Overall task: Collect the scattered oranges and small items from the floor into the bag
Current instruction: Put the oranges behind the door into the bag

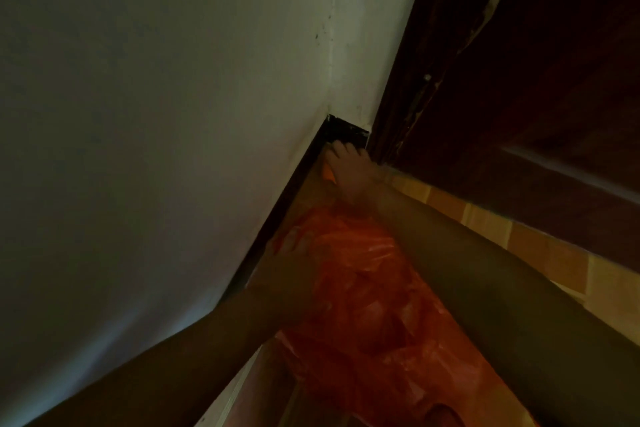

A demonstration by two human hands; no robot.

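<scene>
Right hand (349, 172) reaches out to the room corner at 12 o'clock of the floor area, fingers (341, 149) spread down over a small orange round fruit (328, 174); only a sliver of the orange shows at the 9 o'clock edge of the hand. Fingers look curved round it, touching, but blur makes the exact grip hard to read. Fingertips almost meet the black skirting board (348, 132) in the corner.

Left hand (294, 253) sits at 7 o'clock from the right hand, pressed on the rim of the crumpled translucent orange plastic bag (374, 305). Fingers lie over the plastic near its 10 o'clock edge; cannot tell if they pinch it or just rest there, too dark and blurred.

Bag lies on the floor between the two forearms, stretching from just behind the right hand down to 6 o'clock of the view. Rounded shapes show through the plastic, too dim to name. The orange is on the floor just beyond the bag's far end, in the corner.

Tan tiled floor (540, 246) shows at 3 o'clock of the bag. White painted wall (156, 114) fills the 9 to 12 o'clock side, along the bag. Dark brown wooden door (536, 80) with chipped frame stands at 1 to 3 o'clock.
</scene>
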